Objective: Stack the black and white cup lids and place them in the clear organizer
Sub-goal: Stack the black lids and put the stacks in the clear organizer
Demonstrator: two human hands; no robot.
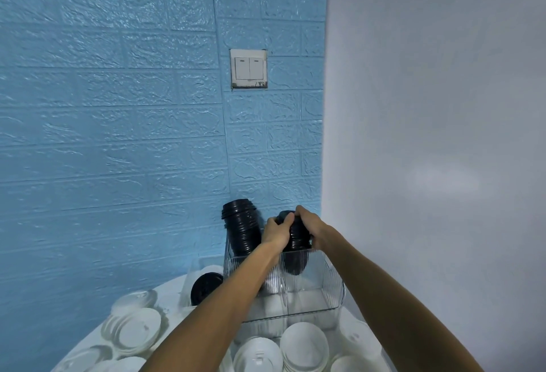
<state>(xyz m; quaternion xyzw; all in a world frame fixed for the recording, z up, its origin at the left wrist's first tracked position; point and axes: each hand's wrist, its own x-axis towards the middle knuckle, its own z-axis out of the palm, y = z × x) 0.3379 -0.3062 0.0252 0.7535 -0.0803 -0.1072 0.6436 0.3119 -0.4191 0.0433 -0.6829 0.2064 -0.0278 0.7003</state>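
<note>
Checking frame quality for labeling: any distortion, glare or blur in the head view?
Head view: wide-angle bending at the edges, soft glare on the grey wall, clear organizer hard to outline, white lids washed out; both hands sharp, left hand, right hand.

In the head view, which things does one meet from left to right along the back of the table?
Lone black lid → leaning stack of black lids → left hand → held stack of black lids → right hand.
</note>
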